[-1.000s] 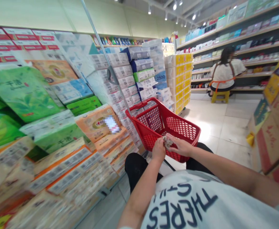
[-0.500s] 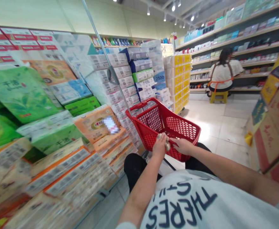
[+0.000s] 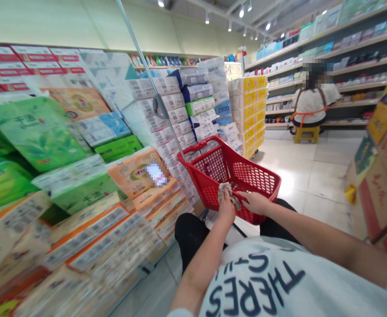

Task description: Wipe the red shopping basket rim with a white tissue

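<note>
Store aisle: tissue packs point(image 3: 140, 171) stacked left, cardboard boxes point(image 3: 383, 176) right. Red mesh basket point(image 3: 196, 176) stands before the person; contents can't be made out. Crumpled pale cloth point(image 3: 225, 189) sits at its near rim, left hand point(image 3: 227, 209) pressing it, fingers together. Right hand point(image 3: 257, 204) pinches the same rim, fingertips partly hidden.

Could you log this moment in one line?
Left fingers: holding cloth at red basket | right fingers: at basket's near rim | another person: seated on yellow stool
</note>
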{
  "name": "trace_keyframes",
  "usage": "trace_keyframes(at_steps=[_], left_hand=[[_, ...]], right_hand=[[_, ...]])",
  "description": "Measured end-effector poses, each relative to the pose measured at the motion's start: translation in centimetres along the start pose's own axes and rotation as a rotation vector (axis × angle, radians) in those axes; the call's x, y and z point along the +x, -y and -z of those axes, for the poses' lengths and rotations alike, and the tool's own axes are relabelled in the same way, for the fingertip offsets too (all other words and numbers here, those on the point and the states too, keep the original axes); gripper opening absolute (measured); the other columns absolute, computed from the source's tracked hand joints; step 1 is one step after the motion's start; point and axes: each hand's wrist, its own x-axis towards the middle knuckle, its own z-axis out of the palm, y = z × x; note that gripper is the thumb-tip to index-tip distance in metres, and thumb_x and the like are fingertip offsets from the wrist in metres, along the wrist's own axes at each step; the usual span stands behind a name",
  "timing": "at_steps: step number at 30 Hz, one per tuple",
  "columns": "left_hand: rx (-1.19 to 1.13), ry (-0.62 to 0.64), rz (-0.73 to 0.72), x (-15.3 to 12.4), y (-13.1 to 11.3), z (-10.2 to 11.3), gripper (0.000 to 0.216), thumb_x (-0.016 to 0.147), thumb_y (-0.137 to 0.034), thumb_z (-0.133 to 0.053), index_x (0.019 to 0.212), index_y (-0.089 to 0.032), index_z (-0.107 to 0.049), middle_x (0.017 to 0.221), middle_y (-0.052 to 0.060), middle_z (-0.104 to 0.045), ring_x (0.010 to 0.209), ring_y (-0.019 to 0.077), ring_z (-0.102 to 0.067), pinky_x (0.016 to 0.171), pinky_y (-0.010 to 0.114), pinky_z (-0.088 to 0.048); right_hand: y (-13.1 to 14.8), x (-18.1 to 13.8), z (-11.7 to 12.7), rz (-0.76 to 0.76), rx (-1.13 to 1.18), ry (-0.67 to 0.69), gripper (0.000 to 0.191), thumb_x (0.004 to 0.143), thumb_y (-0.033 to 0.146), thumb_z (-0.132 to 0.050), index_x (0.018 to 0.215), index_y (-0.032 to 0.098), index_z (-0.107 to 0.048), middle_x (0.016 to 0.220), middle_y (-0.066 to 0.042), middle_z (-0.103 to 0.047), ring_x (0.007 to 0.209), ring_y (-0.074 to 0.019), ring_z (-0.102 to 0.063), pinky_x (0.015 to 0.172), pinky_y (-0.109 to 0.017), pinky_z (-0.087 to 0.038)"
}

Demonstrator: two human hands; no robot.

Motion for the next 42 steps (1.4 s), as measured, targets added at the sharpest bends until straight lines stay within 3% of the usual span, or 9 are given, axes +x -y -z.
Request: trace_keyframes(at_steps=[5, 9, 14, 18, 30, 33, 36, 38, 42], left_hand=[[-0.075, 0.017, -0.007, -0.5, -0.8, -1.8, 0.085, 0.074, -0.007, -0.049, 0.15, -0.006, -0.011, 0.156, 0.022, -0.015, 0.145, 0.0285, -0.007, 0.118, 0.046, -0.019], [-0.152, 0.007, 0.155, -0.7, -1.0, -2.5, 0.089, 0.076, -0.01, -0.05, 0.15, -0.006, -0.002, 0.156, 0.022, -0.011, 0.145, 0.0275, -0.007, 0.118, 0.045, -0.02], [-0.186, 0.006, 0.126, -0.4, -1.3, -2.9, 0.084, 0.076, -0.008, -0.047, 0.15, -0.007, -0.007, 0.157, 0.019, -0.01, 0.145, 0.0252, -0.004, 0.119, 0.043, -0.013], [-0.213, 0.018, 0.228, 0.3, -1.2, -2.8, 0.076, 0.08, -0.009, -0.045, 0.149, -0.005, -0.012, 0.156, 0.02, -0.013, 0.145, 0.0235, -0.006, 0.119, 0.04, -0.018], [-0.171, 0.02, 0.131, 0.4, -1.0, -3.5, 0.076, 0.079, -0.01, -0.047, 0.149, -0.01, -0.017, 0.156, 0.018, -0.019, 0.145, 0.0258, -0.01, 0.119, 0.044, -0.013], [-0.176, 0.031, 0.155, 0.4, -1.1, -3.4, 0.077, 0.079, -0.009, -0.047, 0.15, -0.009, -0.017, 0.156, 0.018, -0.017, 0.145, 0.0263, -0.009, 0.119, 0.043, -0.013], [-0.213, 0.029, 0.171, 0.5, -1.0, -3.0, 0.076, 0.08, -0.008, -0.046, 0.15, -0.008, -0.016, 0.157, 0.018, -0.015, 0.145, 0.0246, -0.007, 0.12, 0.042, -0.014], [-0.223, 0.015, 0.14, 0.6, -0.9, -2.7, 0.075, 0.08, -0.009, -0.046, 0.149, -0.007, -0.016, 0.157, 0.018, -0.012, 0.145, 0.0235, -0.004, 0.12, 0.041, -0.013], [-0.203, 0.044, 0.111, 0.5, -0.5, -2.4, 0.079, 0.078, -0.008, -0.049, 0.149, -0.007, -0.015, 0.157, 0.018, -0.011, 0.145, 0.0235, -0.002, 0.12, 0.04, -0.014]], right_hand=[[-0.1, 0.3, 0.1, -0.009, 0.015, 0.007, 0.046, 0.087, 0.03, -0.05, 0.132, 0.024, -0.052, 0.105, -0.009, -0.071, 0.092, -0.0242, -0.066, 0.079, -0.03, -0.045], [-0.3, 0.4, 0.1, -0.01, 0.048, 0.013, 0.043, 0.088, 0.031, -0.05, 0.13, 0.026, -0.054, 0.103, -0.007, -0.072, 0.091, -0.0237, -0.066, 0.08, -0.031, -0.045], [-0.2, 0.7, 0.2, -0.002, 0.068, 0.004, 0.043, 0.088, 0.03, -0.049, 0.13, 0.026, -0.054, 0.105, -0.006, -0.071, 0.093, -0.0228, -0.066, 0.081, -0.03, -0.045], [-0.2, 0.8, 0.3, -0.021, 0.063, 0.009, 0.045, 0.086, 0.029, -0.051, 0.131, 0.026, -0.053, 0.104, -0.006, -0.072, 0.093, -0.0232, -0.066, 0.081, -0.03, -0.045], [-0.1, 0.6, 0.0, 0.002, 0.013, 0.022, 0.048, 0.085, 0.026, -0.05, 0.133, 0.025, -0.048, 0.106, -0.008, -0.071, 0.094, -0.024, -0.067, 0.078, -0.03, -0.047], [-0.1, 0.6, -0.3, 0.029, -0.023, 0.005, 0.059, 0.087, 0.024, -0.046, 0.144, 0.022, -0.035, 0.124, -0.013, -0.063, 0.097, -0.0261, -0.067, 0.08, -0.034, -0.049], [0.0, 0.7, -0.6, 0.123, -0.045, -0.014, 0.067, 0.086, 0.018, -0.043, 0.15, 0.017, -0.023, 0.148, -0.016, -0.039, 0.115, -0.0271, -0.059, 0.092, -0.037, -0.047], [0.1, 0.8, -0.8, 0.195, -0.072, -0.016, 0.068, 0.084, 0.014, -0.041, 0.15, 0.013, -0.023, 0.153, -0.016, -0.029, 0.127, -0.0269, -0.048, 0.101, -0.039, -0.042], [0.3, 0.7, -1.0, 0.224, -0.18, -0.037, 0.071, 0.079, 0.009, -0.041, 0.148, 0.01, -0.025, 0.153, -0.016, -0.027, 0.134, -0.0276, -0.039, 0.105, -0.044, -0.039]])
